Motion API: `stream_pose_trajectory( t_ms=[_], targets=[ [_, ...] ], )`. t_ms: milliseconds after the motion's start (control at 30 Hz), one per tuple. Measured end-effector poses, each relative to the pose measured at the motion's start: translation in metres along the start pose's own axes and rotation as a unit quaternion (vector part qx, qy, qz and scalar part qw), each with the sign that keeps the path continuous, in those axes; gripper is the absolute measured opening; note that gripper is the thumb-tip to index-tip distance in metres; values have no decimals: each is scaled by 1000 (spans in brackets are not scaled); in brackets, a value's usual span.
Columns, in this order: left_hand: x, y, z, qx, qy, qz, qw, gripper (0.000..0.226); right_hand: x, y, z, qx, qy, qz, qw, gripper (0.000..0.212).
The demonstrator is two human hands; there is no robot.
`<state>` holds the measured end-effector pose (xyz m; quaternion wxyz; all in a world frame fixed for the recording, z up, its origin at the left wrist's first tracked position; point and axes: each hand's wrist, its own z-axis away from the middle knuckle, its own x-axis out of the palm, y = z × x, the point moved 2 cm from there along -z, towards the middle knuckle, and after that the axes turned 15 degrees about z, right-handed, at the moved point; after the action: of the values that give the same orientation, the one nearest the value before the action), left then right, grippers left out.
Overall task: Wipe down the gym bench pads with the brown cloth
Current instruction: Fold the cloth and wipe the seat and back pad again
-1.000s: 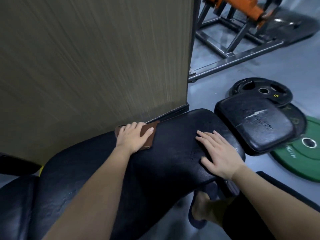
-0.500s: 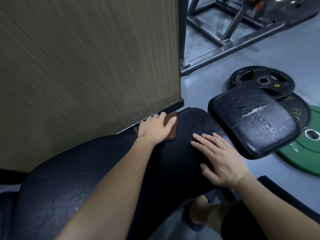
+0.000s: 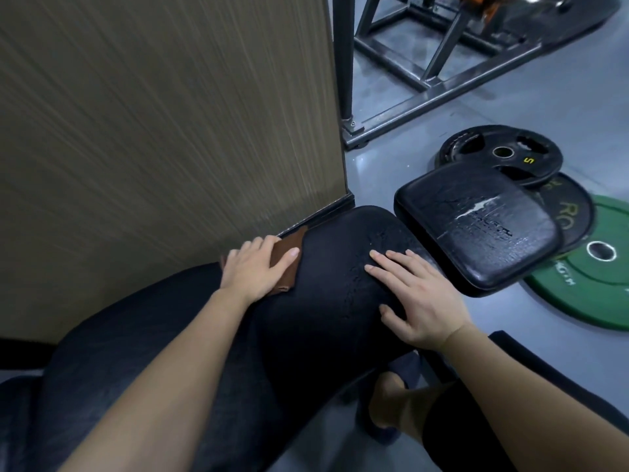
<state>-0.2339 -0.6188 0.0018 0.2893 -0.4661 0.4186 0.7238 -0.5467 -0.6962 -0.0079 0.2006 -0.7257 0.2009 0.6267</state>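
Two hands on the pad! Left fingers point(image 3: 286, 255) lie flat and loosely spread, pressing the brown cloth point(image 3: 284, 264) down against the far edge of the long bench pad point(image 3: 326, 287), just beside the wood-grain wall panel point(image 3: 170, 131). Right fingers point(image 3: 391, 264) are splayed wide, palm down, bracing the cracked end of that pad, gripping nothing. Beyond sits the smaller seat pad point(image 3: 476, 223), its surface split and flaking, with weight plates point(image 3: 595, 277) on the floor behind it. Judging by this, the wall-side wipe is under way; next calls for sweeping the cloth across toward the cracked end, then the seat pad.
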Motion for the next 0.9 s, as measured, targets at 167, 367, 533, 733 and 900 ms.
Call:
stream_pose_trajectory(
  t_ms=[167,367,533,733,900],
  targets=[
    [8,35,-22,-19,-19,-4,1000,69,4,2,-2,-13,26,-11,1000,68],
    [32,128,-66,30,-37,45,998,69,6,4,1,-19,50,-7,999,67],
    [38,154,-72,68,-60,47,995,65,6,5,3,9,53,-15,998,65],
    [41,138,-51,89,-39,28,995,65,6,4,5,65,76,-20,995,61],
    [47,156,-66,46,-37,13,998,76,7,5,4,74,76,-6,994,61]
  ],
)
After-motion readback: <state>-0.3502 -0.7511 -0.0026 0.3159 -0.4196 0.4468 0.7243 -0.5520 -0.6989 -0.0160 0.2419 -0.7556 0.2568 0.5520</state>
